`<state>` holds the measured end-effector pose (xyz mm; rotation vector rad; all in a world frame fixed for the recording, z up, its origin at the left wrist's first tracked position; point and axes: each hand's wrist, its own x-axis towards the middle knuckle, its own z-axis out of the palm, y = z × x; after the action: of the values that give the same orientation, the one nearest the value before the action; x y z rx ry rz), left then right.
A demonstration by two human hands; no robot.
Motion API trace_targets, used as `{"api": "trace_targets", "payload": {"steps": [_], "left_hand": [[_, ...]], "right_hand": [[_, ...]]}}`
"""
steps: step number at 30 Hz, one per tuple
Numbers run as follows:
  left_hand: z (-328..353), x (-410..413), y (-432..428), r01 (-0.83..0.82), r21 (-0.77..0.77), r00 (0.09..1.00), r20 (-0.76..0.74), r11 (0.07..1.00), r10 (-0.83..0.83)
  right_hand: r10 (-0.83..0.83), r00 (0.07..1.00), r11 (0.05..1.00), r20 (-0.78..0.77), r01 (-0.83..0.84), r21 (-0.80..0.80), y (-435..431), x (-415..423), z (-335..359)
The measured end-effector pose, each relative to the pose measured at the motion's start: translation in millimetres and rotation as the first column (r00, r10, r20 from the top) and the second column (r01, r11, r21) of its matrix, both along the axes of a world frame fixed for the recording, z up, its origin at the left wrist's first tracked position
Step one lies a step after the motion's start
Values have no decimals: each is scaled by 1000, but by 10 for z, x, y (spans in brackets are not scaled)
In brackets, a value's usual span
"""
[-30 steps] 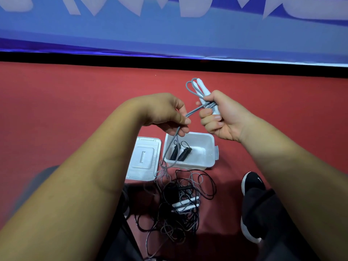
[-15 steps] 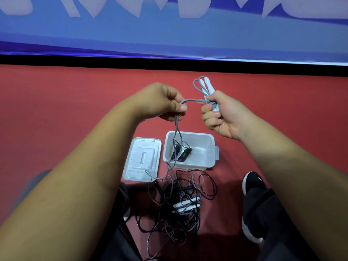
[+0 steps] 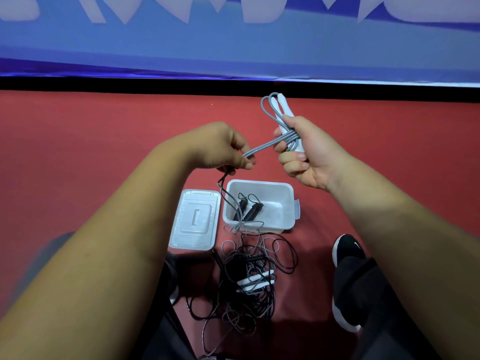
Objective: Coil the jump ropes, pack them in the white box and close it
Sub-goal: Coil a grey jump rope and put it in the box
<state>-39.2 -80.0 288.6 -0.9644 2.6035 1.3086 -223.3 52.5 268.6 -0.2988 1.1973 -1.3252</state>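
Red floor, blue banner wall at far side. Coiling grey jump rope [image 3: 270, 145] in mid-air, above white box [image 3: 283, 184]. Clamping the wound turns plus two white handles [image 3: 281, 106] in right hand [image 3: 309, 152], fingers curled tight round the bundle. Pinching the free run in left hand [image 3: 220, 146], thumb against fingers, taut between both hands; below that, hanging slack past left side of box into floor pile [image 3: 249, 294]. Judging by looks: light, limp, thin cord, smooth jacket, likely to spring off the bundle if grip eases. Best held at the rigid handles, over the wraps; feeding hand close in to keep tension. Inside box, toward left: black rope [image 3: 250, 210], coiled tight. Just left of box: lid [image 3: 194, 219], off, flat on floor. Near side: tangled black and grey cord with another pair of white handles in it, probable snag for the trailing end. Near right: black shoe [image 3: 346, 252].
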Motion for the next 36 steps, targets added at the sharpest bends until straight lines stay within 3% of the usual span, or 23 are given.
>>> {"api": "trace_targets", "payload": {"steps": [4,14,21,36], "left_hand": [[19,23,-29,-18,17,1000,-5,1000,18],[-90,33,-75,-34,147,998,-44,989,41],[-147,22,-124,-22,163,991,-126,986,43],[-156,56,-113,28,179,994,-106,983,-9]], "right_hand": [[6,1000,1000,-21,-6,-4,23,-28,47],[10,987,999,158,-4,-39,75,-50,28],[-23,988,998,152,30,-47,94,-31,46],[-101,982,995,159,102,3,161,30,149]]}}
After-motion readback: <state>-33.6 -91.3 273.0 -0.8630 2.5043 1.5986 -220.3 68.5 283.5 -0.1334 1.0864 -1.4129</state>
